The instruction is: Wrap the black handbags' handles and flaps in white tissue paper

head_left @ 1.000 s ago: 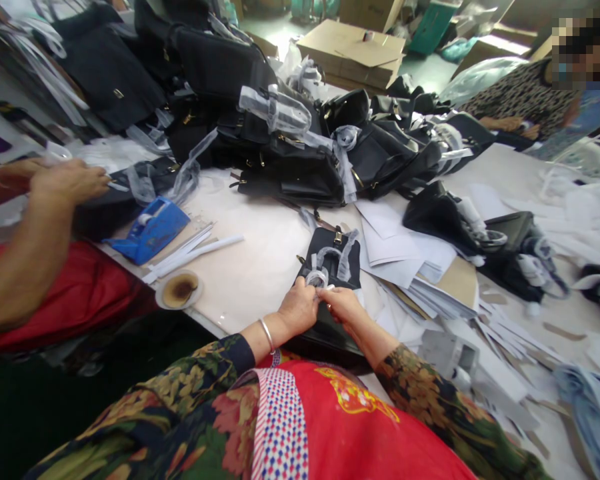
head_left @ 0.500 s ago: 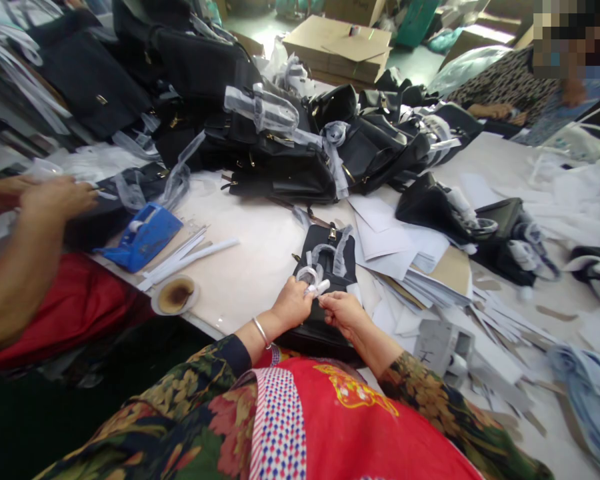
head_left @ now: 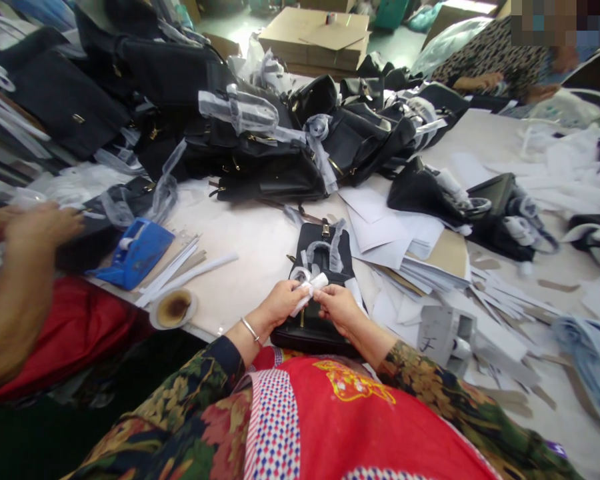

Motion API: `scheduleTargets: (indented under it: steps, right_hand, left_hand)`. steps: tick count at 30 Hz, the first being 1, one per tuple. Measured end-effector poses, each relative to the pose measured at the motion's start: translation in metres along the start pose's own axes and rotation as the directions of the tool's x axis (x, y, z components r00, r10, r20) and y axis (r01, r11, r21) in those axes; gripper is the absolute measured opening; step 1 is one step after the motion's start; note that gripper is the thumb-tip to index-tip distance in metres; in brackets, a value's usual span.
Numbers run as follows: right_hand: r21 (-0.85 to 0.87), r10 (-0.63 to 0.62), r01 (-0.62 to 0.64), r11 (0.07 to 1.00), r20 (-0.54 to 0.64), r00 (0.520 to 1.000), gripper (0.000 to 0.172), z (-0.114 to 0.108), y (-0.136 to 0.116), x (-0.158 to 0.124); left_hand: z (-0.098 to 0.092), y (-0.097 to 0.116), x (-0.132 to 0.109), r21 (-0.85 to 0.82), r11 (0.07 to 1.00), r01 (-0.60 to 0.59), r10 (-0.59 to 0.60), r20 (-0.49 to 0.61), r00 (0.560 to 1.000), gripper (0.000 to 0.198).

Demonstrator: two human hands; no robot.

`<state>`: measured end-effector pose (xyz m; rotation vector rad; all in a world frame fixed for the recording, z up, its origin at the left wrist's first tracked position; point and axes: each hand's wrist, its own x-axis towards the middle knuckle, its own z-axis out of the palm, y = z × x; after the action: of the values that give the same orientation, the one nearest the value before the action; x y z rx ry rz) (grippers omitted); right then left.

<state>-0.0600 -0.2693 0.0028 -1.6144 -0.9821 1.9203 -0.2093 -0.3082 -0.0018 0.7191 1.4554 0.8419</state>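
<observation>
A small black handbag (head_left: 325,247) lies flat on the white table (head_left: 250,247) right in front of me, its handle wrapped in translucent foam strip. My left hand (head_left: 279,304) and my right hand (head_left: 336,308) meet over the bag's near end. Both pinch a white rolled-up strip (head_left: 310,288) that ends the wrapping. A silver bangle sits on my left wrist.
A heap of black handbags (head_left: 260,153) with wrapped handles fills the far side. White paper sheets (head_left: 405,247) lie to the right. A blue tape dispenser (head_left: 135,252) and a tape roll (head_left: 173,308) sit left, beside a co-worker's arm (head_left: 17,280). Another person (head_left: 500,67) works far right.
My hands have drawn back toward me and lifted the white rolled strip off the bag's handle. The view has shifted slightly right and down.
</observation>
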Motion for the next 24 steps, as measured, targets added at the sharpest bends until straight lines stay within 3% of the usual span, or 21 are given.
scheduleTargets:
  steps: [3,6,13,17,24]
  right_hand:
    - [-0.007,-0.022,0.022,1.000,-0.001,1.000,0.026,0.003,-0.002,0.001]
    - [-0.018,-0.041,0.041,0.999,-0.006,0.999,0.026,0.004,-0.002,0.003]
    - [-0.009,-0.002,0.002,1.000,0.014,1.000,0.015,0.002,-0.009,0.003]
    - [-0.022,0.011,-0.011,1.000,0.007,1.000,0.012,0.000,-0.013,0.001]
    - [-0.103,-0.043,0.038,0.994,-0.040,0.998,0.014,0.001,-0.015,0.004]
  left_hand:
    - [-0.003,-0.002,0.002,-0.161,0.986,0.050,-0.041,0.058,0.997,0.036]
    - [-0.005,-0.003,0.002,-0.210,0.976,0.058,-0.045,0.065,0.997,0.038]
    - [0.001,-0.002,0.002,-0.062,0.998,-0.016,0.011,-0.083,0.997,0.031]
    - [0.003,-0.002,0.003,-0.041,0.999,-0.015,0.010,-0.110,0.994,0.029]
    - [-0.003,-0.001,0.002,-0.198,0.978,0.062,-0.060,0.016,0.998,0.034]
